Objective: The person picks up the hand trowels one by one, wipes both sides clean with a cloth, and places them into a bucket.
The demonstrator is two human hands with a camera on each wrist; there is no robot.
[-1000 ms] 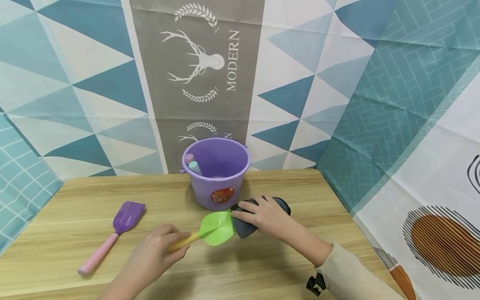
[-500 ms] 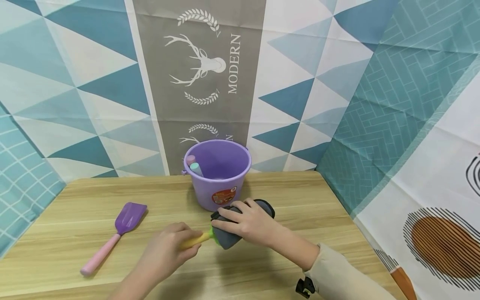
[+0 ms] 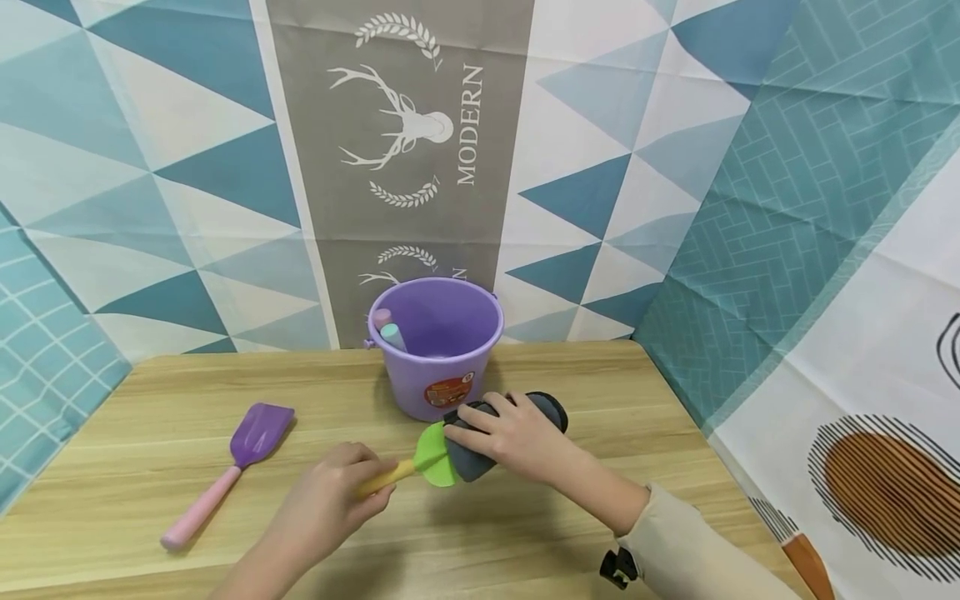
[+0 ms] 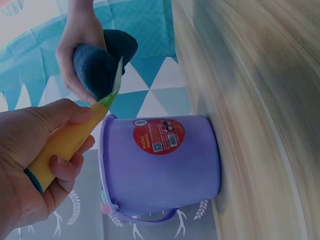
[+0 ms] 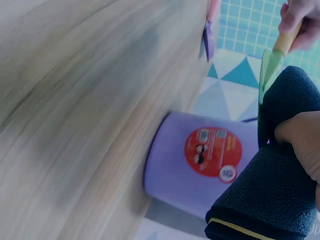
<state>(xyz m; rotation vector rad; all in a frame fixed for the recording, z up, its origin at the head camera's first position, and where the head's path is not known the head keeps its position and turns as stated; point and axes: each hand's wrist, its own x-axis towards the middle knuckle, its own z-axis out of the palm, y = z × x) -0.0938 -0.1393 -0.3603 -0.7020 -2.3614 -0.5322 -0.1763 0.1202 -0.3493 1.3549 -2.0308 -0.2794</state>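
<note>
My left hand grips the yellow handle of a toy shovel with a bright green blade, held above the table. In my right hand is a folded dark blue-grey towel, pressed against the green blade and covering part of it. The right wrist view shows the towel's fuzzy pile and a yellow stripe near its edge. Both hands are in front of a purple bucket with a red sticker, standing upright. A second toy shovel, purple with a pink handle, lies on the table to the left.
The wooden table runs back to a patterned cloth wall. Pink and light-blue handle ends lean inside the bucket's left side. More printed cloth hangs along the right side.
The towel first moved left over the green blade, hiding nearly all of it, then slid partway back right, so part of the blade shows again. The left hand shifted slightly right with the shovel.
</note>
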